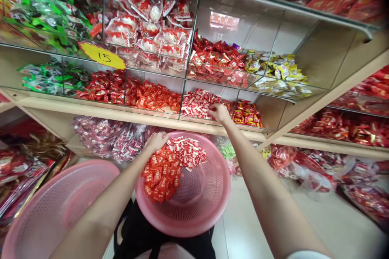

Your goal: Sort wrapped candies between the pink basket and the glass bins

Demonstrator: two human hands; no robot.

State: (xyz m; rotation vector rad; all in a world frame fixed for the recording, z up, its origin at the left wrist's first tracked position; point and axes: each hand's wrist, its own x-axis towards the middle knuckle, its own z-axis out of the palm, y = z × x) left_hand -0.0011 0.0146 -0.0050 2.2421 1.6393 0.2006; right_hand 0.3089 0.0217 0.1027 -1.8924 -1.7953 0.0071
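Note:
A round pink plastic basket (185,230) stands before my legs, holding orange-red wrapped candies (161,174) on its left and small red-and-white wrapped candies (190,151) at its far side. My left hand (156,141) is closed over the basket's far left rim. Up in the lower shelf row, my right hand (219,112) reaches into a clear compartment of the same red-and-white candies (197,103). Its fingers are bent in against the pile, and whatever lies between the fingertips is hidden.
Beside my left arm is a second pink basket (88,170). A wooden shelf edge (146,119) runs above it, under glass-walled candy compartments. A yellow tag (102,55) reads 15. Bagged candies (127,139) lie below the shelf, and pale floor tiles (243,218) show at right.

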